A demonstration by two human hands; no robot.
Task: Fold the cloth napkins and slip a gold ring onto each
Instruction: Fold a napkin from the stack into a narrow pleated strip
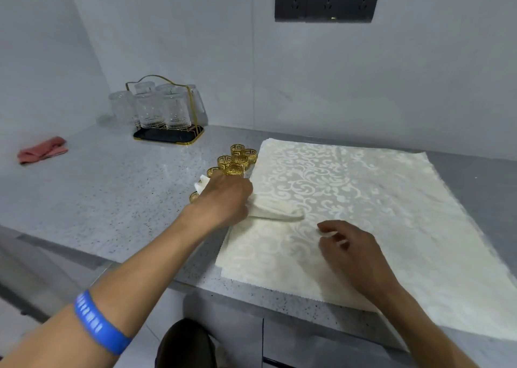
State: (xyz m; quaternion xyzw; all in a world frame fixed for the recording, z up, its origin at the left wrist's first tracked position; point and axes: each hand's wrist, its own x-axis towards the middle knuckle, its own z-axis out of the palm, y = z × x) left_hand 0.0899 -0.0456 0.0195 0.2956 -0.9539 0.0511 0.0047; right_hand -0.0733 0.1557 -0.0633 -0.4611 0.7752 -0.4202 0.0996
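Where the left hand lies over the rolled napkin, its fingers are hidden beneath the back of the hand, so whether they curl around the cloth cannot be told. One end of the roll pokes out at the hand's ten o'clock side, and the longer end trails toward four o'clock onto the spread cloth. A gold ring peeps out at the hand's nine o'clock edge, mostly covered; whether it sits on the roll is unclear. More gold rings cluster just beyond the knuckles at twelve o'clock, close beside the spread cloth's edge, a couple partly blocked by the hand. The right hand hangs over the patterned cloth at about five o'clock from the roll, fingers loosely bent and grasping nothing. On the countertop, a rack of glasses stands at eleven o'clock, blurred, and a pink rag lies far off at nine o'clock. A blue wristband circles the left forearm.
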